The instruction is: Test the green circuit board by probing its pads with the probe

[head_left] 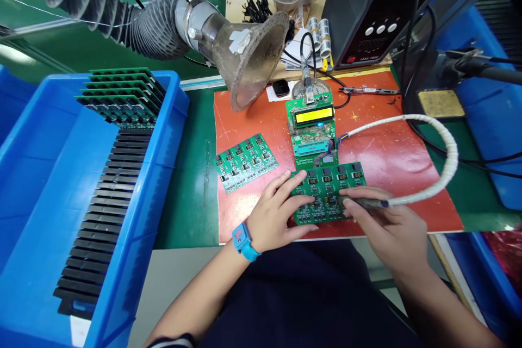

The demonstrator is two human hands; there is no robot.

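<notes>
Green bench [190,212], red mat [261,125] on top, clear fume hood [256,65] hanging over its far left. Circuit board [328,198] lies on mat at near edge, just below programmer unit [314,147] with lit yellow screen. Left hand [275,212], blue watch [243,239] on wrist, fingers spread wide, resting on board's left part. Right hand [391,231] pinches dark pen-like tool [369,203] over board's right part; tip hidden by fingers, contact can't be told. White-wrapped cable [448,147] loops from tool back to unit. Second board [247,163] lies left, apart. Blue bin [173,103] far left, upright green boards [122,95] slotted at its far end.
</notes>
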